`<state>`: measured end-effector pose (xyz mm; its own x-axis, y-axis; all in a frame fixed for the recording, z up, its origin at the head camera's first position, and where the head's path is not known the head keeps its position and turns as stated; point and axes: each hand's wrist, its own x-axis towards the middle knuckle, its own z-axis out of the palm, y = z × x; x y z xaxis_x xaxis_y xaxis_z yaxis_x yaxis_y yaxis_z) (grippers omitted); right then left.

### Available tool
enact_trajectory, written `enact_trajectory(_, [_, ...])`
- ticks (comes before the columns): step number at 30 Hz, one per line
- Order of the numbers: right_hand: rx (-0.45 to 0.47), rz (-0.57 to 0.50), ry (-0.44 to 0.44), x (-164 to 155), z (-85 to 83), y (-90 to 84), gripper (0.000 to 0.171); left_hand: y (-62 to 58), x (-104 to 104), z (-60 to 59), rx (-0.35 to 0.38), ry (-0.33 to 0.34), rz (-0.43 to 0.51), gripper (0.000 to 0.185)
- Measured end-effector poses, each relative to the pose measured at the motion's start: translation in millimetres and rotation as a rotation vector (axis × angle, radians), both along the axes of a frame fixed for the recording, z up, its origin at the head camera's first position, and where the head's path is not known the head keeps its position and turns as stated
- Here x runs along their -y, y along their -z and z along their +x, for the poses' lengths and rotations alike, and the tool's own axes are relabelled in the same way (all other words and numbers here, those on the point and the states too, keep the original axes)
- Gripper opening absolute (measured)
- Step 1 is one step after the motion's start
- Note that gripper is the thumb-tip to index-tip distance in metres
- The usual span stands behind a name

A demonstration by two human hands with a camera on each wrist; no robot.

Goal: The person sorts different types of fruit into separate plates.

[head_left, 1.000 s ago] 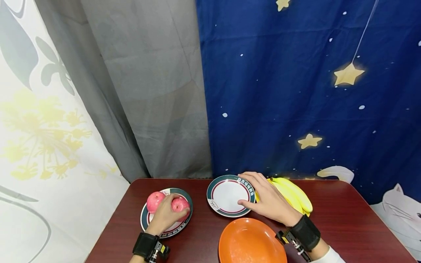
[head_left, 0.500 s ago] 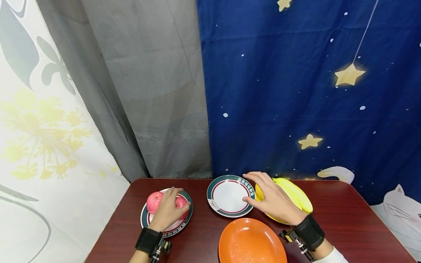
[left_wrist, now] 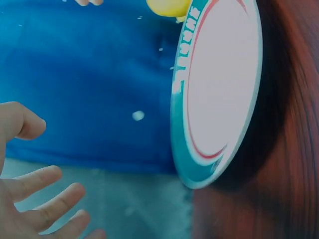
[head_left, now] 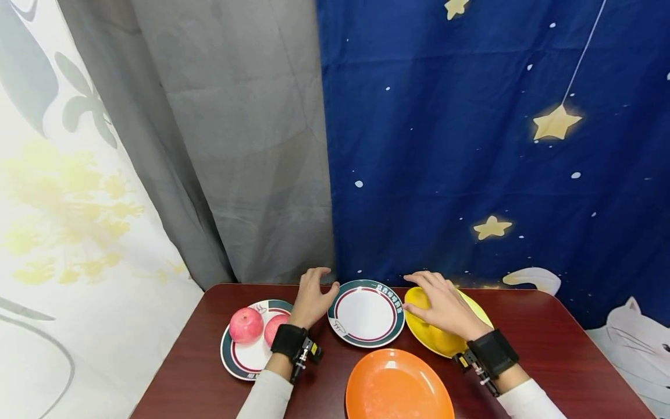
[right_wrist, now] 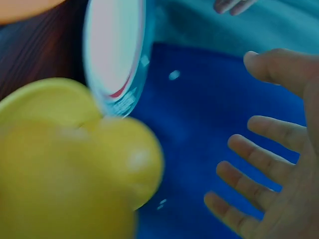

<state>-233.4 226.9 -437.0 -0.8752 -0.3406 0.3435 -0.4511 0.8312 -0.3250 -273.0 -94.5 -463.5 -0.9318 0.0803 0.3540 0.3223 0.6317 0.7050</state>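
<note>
Holds the left hand [head_left: 312, 299] out across the desk [head_left: 534, 343], with the forearm slanting in from the lower left and the thumb turned inward. Shows a wide gap between that thumb and the loosely bent, slightly parted fingers, gripping nothing. Has the bare green-rimmed plate [head_left: 366, 314] just beside those left fingers, on the inner side, apart from them in the left wrist view. Has two pink fruits [head_left: 246, 325] on a second green-rimmed plate [head_left: 253, 352] behind and outside the same fingers, one partly hidden by the wrist.

Mirrors this with the right hand [head_left: 445, 308], angled in from the lower right with thumb inward, fingers fanned well apart and also holding nothing. Has the yellow plate [head_left: 475, 308] beneath the right fingers in the head view, bearing round yellow fruits [right_wrist: 132, 162], apart from the fingers in the right wrist view and partly blurred there. Has the orange plate [head_left: 400, 387] nearer the body than either set of fingers, between the two forearms
</note>
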Motion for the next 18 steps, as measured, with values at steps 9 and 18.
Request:
enact_trajectory(9, [0.070,0.080,-0.003,-9,-5.4,29.1,0.070,43.9,-15,-18.2,0.121,-0.035,0.075,0.061])
enact_trajectory(18, [0.081,0.108,-0.027,-12,-17.5,37.5,0.078,64.9,-14,-20.4,0.202,-0.041,0.141,0.065])
